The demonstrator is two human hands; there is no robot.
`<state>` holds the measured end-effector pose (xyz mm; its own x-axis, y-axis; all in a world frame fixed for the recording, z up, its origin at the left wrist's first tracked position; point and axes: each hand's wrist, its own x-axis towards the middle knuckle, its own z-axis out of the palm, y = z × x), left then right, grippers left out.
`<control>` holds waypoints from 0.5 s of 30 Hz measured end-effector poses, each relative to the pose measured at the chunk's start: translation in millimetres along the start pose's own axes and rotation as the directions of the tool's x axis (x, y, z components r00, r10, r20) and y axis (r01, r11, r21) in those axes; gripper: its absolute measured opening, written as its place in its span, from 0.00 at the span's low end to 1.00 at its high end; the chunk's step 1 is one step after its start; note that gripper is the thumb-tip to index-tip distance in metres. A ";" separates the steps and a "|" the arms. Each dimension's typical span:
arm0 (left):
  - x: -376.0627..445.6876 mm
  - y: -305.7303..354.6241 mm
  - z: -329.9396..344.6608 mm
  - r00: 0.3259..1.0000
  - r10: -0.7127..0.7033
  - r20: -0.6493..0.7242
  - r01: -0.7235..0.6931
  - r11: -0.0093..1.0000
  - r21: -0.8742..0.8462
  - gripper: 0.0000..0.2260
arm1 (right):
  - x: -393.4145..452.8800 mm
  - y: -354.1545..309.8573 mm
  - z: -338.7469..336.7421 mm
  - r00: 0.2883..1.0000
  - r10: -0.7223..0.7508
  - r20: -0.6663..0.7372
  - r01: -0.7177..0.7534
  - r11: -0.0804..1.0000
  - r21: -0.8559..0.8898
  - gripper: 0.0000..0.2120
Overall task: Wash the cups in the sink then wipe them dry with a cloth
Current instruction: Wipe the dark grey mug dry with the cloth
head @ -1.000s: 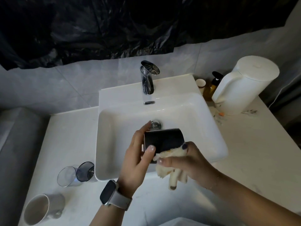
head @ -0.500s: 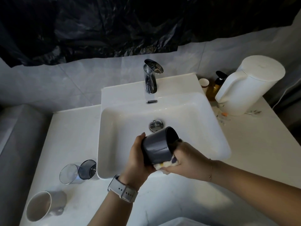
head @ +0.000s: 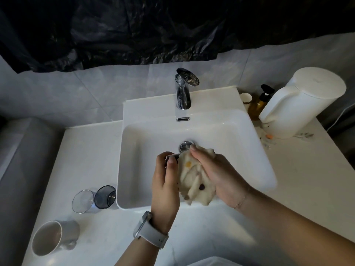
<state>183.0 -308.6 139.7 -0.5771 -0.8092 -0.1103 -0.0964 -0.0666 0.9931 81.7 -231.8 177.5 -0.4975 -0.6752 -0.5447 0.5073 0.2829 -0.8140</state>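
Steadying the dark cup above the sink, the left hand is curling round its side, while the right hand is clutching the cloth against it, wiping it dry.

The sink looks like smooth, shiny white china. The tap is bright, shiny metal, and so is the drain plug. The cloth is soft, fuzzy and cream with small dots. The counter is smooth and white. The clear cup looks see-through like glass or plastic. The white mug is smooth. The black sheet on the wall is crinkly, shiny plastic. The big white jug is smooth and matt.
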 end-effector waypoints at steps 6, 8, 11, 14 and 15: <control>20.3 0.8 -4.1 0.776 -0.526 0.348 0.628 0.593 -0.503 0.23 | 6.3 41.8 -14.9 0.661 -0.671 0.335 0.663 0.314 -0.680 0.17; 21.0 -3.3 -6.8 0.728 -0.602 0.328 0.676 0.550 -0.490 0.20 | 13.1 45.7 -34.4 0.502 -0.694 0.516 0.712 -0.008 -0.703 0.11; 23.3 -3.2 -8.7 0.671 -0.661 0.336 0.728 0.501 -0.468 0.19 | 16.8 40.9 -62.1 0.430 -0.662 0.614 0.785 -0.063 -0.617 0.13; 23.8 -2.6 -9.8 0.645 -0.688 0.332 0.745 0.471 -0.473 0.18 | -4.0 26.1 -59.0 0.676 -0.706 0.211 0.707 0.539 -0.459 0.05; 22.6 -1.3 -10.6 0.626 -0.703 0.338 0.759 0.450 -0.470 0.19 | -11.3 16.2 -54.1 0.764 -0.645 0.016 0.612 0.717 -0.333 0.07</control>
<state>178.6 -333.0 136.3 -0.5676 -0.2629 -0.7802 -0.1000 -0.9186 0.3822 57.5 -182.7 159.6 -0.6961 -0.7091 0.1121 -0.1755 0.0166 -0.9843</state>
